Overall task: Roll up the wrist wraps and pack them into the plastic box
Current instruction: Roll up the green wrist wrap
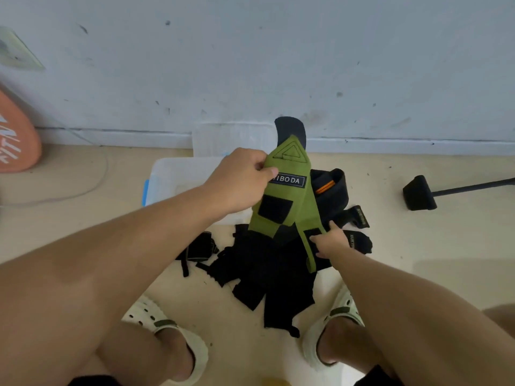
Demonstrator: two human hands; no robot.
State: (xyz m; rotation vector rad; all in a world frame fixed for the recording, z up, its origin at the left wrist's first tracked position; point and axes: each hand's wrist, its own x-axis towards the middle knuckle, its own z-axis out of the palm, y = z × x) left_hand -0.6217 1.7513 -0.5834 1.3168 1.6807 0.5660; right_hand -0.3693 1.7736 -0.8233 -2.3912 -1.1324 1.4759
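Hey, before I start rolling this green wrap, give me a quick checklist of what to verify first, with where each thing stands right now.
1. Left hand pinches the top of the green fabric wrist wrap: ok.
2. Right hand holds the wrap's lower strap: ok.
3. Wrap hangs flat and untwisted for rolling: not ok, it splits into two hanging parts.
4. Clear plastic box within reach on the floor: ok.
5. Box open with room inside: cannot tell.
6. Black wraps pile clear of the green wrap: not ok, it lies directly beneath.
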